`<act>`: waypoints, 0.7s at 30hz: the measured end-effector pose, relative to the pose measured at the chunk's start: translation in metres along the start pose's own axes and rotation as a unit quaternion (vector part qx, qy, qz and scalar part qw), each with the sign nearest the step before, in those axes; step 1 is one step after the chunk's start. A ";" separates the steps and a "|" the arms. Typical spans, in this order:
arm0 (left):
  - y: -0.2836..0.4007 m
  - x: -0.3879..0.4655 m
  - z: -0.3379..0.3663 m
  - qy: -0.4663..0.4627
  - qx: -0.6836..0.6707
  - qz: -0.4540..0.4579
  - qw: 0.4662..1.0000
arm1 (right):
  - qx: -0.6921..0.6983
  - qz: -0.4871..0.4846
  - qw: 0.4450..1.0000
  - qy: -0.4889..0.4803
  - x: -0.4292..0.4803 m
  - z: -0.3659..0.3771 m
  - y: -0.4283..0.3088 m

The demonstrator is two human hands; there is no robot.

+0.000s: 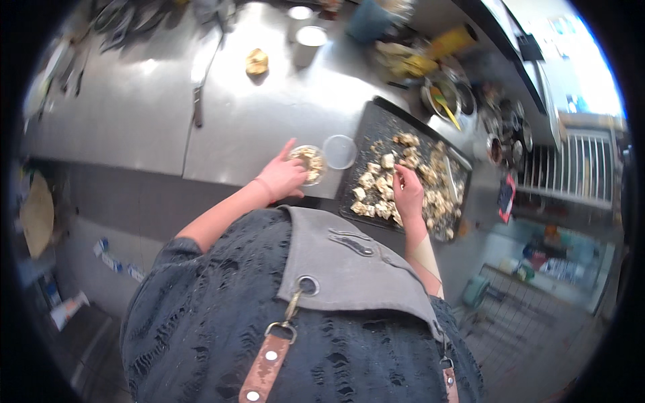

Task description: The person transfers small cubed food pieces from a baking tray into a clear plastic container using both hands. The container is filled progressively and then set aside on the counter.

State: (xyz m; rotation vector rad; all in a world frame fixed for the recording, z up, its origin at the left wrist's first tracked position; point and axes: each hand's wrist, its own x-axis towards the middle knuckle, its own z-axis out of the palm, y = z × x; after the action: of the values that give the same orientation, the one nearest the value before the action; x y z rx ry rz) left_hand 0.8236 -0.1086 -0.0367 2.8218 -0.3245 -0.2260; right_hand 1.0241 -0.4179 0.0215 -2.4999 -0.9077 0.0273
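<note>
My left hand [286,176] rests at a clear round tub [317,176] of pale, chopped, crumbly pieces. Its index finger stretches out past the tub's left side, the thumb sits apart, and other fingers bend over the contents. To the tub's right lies a clear round lid or empty tub [339,151]. Over a dark baking tray [364,132] strewn with pale, dark-flecked chunks [383,186], my right hand [409,191] reaches down with thumb and fingers drawn together. Whether a chunk is pinched in them is unclear.
A long-bladed knife [198,108] lies on the steel worktop [126,116]. A pale strip-like utensil [450,179] rests on the tray's right side. Beyond stand a golden, rounded food piece [257,61], white containers [310,38] and a bowl with a yellow-green spatula [446,107].
</note>
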 end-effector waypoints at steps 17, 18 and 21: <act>0.066 0.082 -0.048 0.161 -0.577 -0.084 0.796 | -0.042 0.150 0.969 0.191 -0.099 -0.026 0.106; 0.083 0.108 -0.045 0.114 -0.634 -0.104 0.758 | 0.005 0.157 0.965 0.209 -0.086 -0.029 0.093; 0.141 0.181 -0.035 0.005 -0.822 -0.214 0.528 | 0.105 0.096 0.963 0.231 -0.062 -0.038 0.061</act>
State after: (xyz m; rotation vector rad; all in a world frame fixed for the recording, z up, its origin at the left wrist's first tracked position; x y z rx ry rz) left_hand 0.9764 -0.2752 0.0175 0.8845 0.4510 -0.3350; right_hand 1.0194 -0.5130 0.0197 -2.2449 -0.4441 -0.3631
